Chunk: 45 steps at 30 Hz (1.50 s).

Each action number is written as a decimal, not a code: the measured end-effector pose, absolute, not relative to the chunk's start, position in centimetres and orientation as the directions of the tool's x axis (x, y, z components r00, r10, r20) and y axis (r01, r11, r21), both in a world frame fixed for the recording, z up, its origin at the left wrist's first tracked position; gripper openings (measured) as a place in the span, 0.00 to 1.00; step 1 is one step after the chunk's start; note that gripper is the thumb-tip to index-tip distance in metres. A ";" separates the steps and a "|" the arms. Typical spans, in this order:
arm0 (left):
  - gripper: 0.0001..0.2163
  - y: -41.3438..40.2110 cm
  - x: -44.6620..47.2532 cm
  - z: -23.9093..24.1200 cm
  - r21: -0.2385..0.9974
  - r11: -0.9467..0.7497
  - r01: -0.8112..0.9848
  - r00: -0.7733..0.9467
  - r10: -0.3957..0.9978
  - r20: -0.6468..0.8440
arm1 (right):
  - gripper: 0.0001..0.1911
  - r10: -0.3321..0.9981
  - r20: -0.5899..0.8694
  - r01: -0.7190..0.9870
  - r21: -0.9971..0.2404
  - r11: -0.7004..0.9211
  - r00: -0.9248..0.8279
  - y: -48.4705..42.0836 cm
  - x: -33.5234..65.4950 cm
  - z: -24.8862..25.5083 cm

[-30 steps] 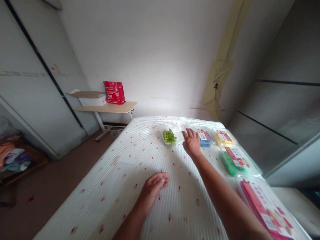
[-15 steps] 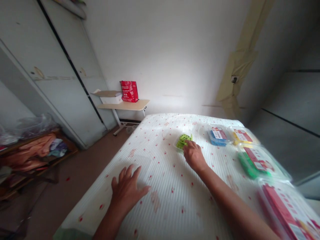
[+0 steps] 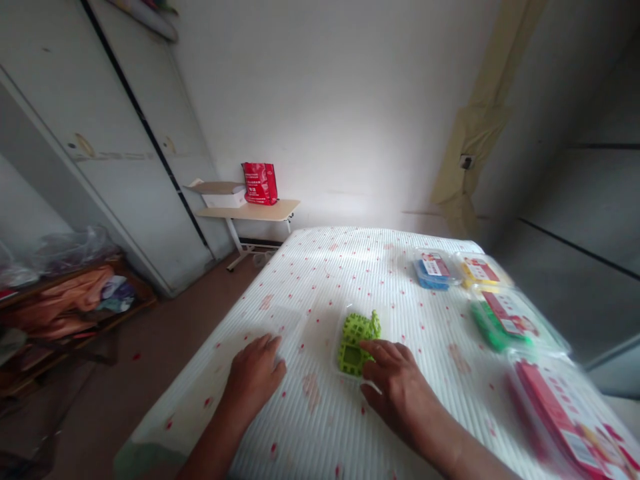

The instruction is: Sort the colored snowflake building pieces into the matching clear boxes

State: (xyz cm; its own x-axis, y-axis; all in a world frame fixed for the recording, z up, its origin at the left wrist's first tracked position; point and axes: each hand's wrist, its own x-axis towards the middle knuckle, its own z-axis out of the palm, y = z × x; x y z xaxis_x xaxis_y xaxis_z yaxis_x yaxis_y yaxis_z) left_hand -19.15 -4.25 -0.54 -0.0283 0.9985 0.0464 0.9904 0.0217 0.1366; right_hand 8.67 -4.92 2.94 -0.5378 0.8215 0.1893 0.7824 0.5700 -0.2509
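Observation:
A clear plastic container (image 3: 338,347) holds lime-green toothed building pieces (image 3: 354,335), one with a square opening and a chain-like part standing up at the right. My right hand (image 3: 403,380) grips the container's near right edge, its index fingertip over the green pieces and its thumb lower outside. The hand hides that side of the container. To the left, my left hand (image 3: 255,373) holds nothing; its fingers are bent slightly, with the thumb apart. Just beyond it lies a faint, clear flat sheet or lid (image 3: 287,320).
Along the right stand lidded clear boxes of blue pieces (image 3: 433,270), yellow pieces (image 3: 477,272), green pieces (image 3: 500,327) and pink pieces (image 3: 550,413). A patterned white cover (image 3: 320,267) lies under everything. Behind, a small table (image 3: 260,211) bears a red bag (image 3: 260,184) and a white box (image 3: 223,197).
My right hand has drawn the container of lime-green pieces nearer to me. My left hand has stayed low at the left, with its fingers less spread.

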 end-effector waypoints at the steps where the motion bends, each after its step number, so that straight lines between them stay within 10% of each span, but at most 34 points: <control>1: 0.20 -4.3 -19.2 0.0 0.133 0.028 0.991 -0.037 0.997 0.069 | 0.05 0.815 0.228 0.775 -0.255 0.578 -0.533 -5.0 8.9 3.0; 7: 0.16 -4.8 -20.4 4.8 0.413 0.156 0.897 -0.302 0.899 0.316 | 0.07 0.760 0.546 0.780 -0.278 0.561 -0.352 -2.0 10.6 4.5; 11: 0.17 -4.2 -18.4 7.1 0.884 -0.033 0.465 -0.396 0.886 0.242 | 0.16 0.811 0.549 0.660 -0.535 0.526 -0.202 -0.1 10.5 6.5; 14: 0.18 -3.2 -15.1 6.9 0.985 -0.126 0.116 -0.309 0.938 0.156 | 0.20 0.857 0.480 0.490 -0.710 0.505 -0.189 0.6 9.7 7.6; 18: 0.18 -1.8 -11.1 5.0 0.996 -0.039 -0.079 -0.219 0.976 0.021 | 0.19 0.854 0.493 0.429 -0.743 0.514 -0.169 2.1 9.5 7.6; 21: 0.14 -1.3 -9.9 3.8 0.974 -0.024 0.227 -0.131 0.990 0.055 | 0.19 0.893 0.439 0.517 -0.743 0.425 -0.103 3.4 10.2 6.8; 25: 0.15 -0.7 -9.6 3.3 0.596 -0.060 0.801 -0.074 0.977 0.199 | 0.18 0.953 0.293 0.692 -0.672 0.265 -0.081 4.7 11.0 5.3; 31: 0.15 0.1 -9.1 2.7 0.280 -0.016 0.960 -0.025 0.990 0.142 | 0.17 0.980 0.194 0.892 -0.433 0.131 -0.050 5.6 11.0 3.1; 38: 0.15 0.5 -9.5 1.7 0.387 0.006 0.922 -0.023 0.999 0.037 | 0.15 0.988 0.148 0.861 -0.495 0.116 -0.048 6.1 11.4 2.0; 45: 0.14 3.1 -11.0 1.7 0.843 0.071 0.533 -0.059 0.997 -0.046 | 0.09 0.997 -0.071 0.505 -0.860 -0.075 0.027 6.2 11.6 1.6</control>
State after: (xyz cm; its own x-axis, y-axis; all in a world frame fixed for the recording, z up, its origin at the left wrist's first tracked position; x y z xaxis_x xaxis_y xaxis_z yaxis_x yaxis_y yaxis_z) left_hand -10.97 3.07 1.69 -0.0589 0.9972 -0.0463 0.5329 0.0706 0.8432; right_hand 11.61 6.23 1.62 0.0266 0.9971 -0.0710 0.5052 -0.0747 -0.8597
